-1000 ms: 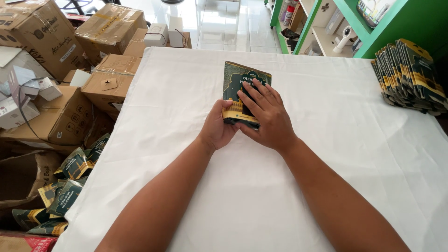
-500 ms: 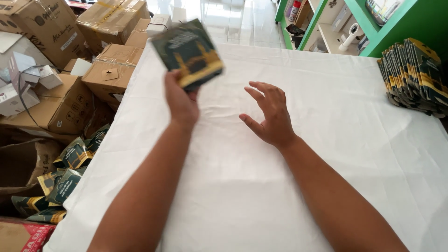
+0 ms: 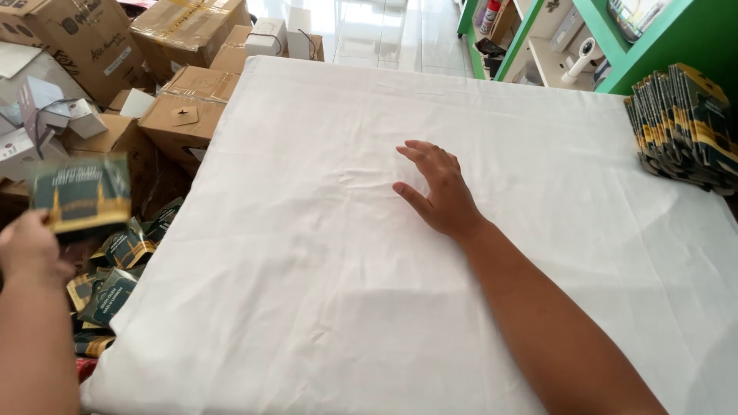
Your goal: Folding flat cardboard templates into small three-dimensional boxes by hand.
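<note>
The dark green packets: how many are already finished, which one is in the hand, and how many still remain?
Done, it seems: a heap of dark green packets lies on the floor left of the white-covered table. In hand: the left hand holds one blurred packet out over that heap; the right hand rests open on the cloth. Left: a stack of flat packets at the table's right edge. Exact counts cannot be told.

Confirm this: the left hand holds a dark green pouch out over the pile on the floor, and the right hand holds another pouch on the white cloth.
Not quite. The head view shows the right hand empty, fingers spread, resting on the white cloth. The left hand does hold a dark green pouch over the pile.
</note>
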